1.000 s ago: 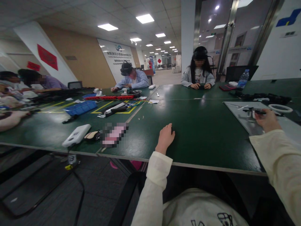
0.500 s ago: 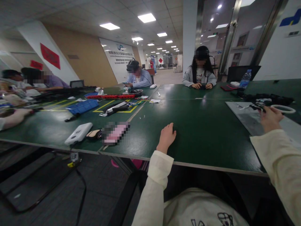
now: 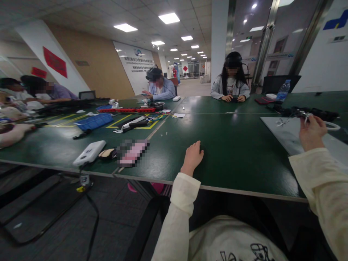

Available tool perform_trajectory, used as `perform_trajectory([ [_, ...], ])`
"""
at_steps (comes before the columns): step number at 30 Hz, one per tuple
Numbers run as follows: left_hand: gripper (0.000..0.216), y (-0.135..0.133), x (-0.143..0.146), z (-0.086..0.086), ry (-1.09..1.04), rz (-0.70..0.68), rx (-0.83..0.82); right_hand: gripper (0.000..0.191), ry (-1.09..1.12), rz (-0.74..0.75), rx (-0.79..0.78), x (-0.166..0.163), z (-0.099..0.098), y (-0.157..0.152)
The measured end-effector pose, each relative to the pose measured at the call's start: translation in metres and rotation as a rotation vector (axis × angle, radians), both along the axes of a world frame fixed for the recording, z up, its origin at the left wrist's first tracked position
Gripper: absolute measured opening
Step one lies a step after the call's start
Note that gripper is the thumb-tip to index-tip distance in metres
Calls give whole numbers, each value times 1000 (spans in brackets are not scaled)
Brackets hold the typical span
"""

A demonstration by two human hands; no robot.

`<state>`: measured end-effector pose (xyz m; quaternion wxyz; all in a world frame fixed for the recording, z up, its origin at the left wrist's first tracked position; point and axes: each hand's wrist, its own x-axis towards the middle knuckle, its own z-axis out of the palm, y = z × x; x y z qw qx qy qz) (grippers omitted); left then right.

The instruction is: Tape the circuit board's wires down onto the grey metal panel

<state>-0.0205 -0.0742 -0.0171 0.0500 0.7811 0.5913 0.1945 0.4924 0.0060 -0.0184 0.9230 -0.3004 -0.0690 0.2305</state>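
The right hand [image 3: 312, 133] partly hides a white ring [image 3: 334, 126].

Tabletop [image 3: 233, 152]: smooth, v. glossy. Blue bin [image 3: 94, 122] & white device [image 3: 89, 153]: plastic. Sleeve [image 3: 185, 192]: matt cloth. Door frame [image 3: 268, 36]: shiny metal. Floor [image 3: 116, 203]: matt. Small held part [image 3: 305, 115]: mat'l unclear.

The desk [image 3: 233, 148] is dark green, the phone [image 3: 137, 154] near its front edge pink, the board [image 3: 282, 136] toward its right edge pale grey
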Motion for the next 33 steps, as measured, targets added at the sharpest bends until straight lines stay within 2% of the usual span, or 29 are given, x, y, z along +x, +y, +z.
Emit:
perform_trajectory([
  [9, 49, 2, 0, 1, 5, -20, 10, 19, -62, 25, 84, 0, 1, -4],
  [20, 49, 6, -1, -3, 17, -20, 17, 17, -117, 35, 103, -7, 12, -9],
  [24, 48, 5, -2, -2, 15, -20, 23, 20, -160, 73, -16, -2, 5, -3],
  [29, 49, 3, -2, 0, 12, -24, 3, 27, -102, 31, -130, 12, -5, 2],
  [33, 49, 3, -2, 1, 12, -18, -9, 31, -99, 147, -197, 15, -9, 1],
])
